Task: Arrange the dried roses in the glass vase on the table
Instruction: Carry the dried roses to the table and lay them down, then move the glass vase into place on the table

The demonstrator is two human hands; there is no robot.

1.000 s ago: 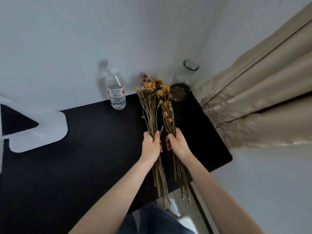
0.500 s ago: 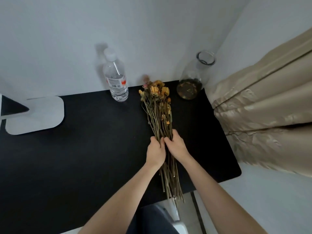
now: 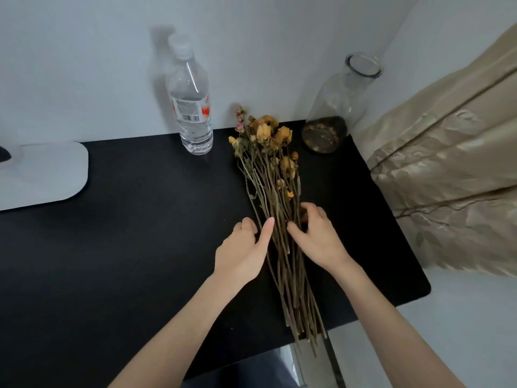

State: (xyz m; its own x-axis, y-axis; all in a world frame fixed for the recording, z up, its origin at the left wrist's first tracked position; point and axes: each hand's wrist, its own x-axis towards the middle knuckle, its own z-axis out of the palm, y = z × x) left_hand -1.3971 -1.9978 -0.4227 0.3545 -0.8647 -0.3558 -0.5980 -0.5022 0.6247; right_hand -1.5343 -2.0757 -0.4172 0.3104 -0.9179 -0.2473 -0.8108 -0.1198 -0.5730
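The left hand (image 3: 242, 249) rests at the left edge of the stems, thumb stretched up along them and the other fingers curled loosely; it grips nothing. The right hand (image 3: 317, 233) lies spread over the right side of the same stems, fingers arched and touching them, thumb pointing toward the left thumb, not closed round anything. Between and under both hands lie the dried roses (image 3: 275, 197), one flat bundle on the table (image 3: 126, 233), yellow and pinkish heads toward the wall, cut ends reaching past the near edge. The table is black and matte, with a rounded right corner. Beyond the flower heads, at the far right corner, stands the glass vase (image 3: 340, 99), upright, clear, narrow-necked, with dark brownish matter in its bottom. To the left of the heads stands a plastic water bottle (image 3: 191, 107) with a white cap, close to the white wall (image 3: 84, 51). A white flat base (image 3: 42, 172) sits at the far left. A beige curtain (image 3: 447, 163) hangs just beside the table's right side.
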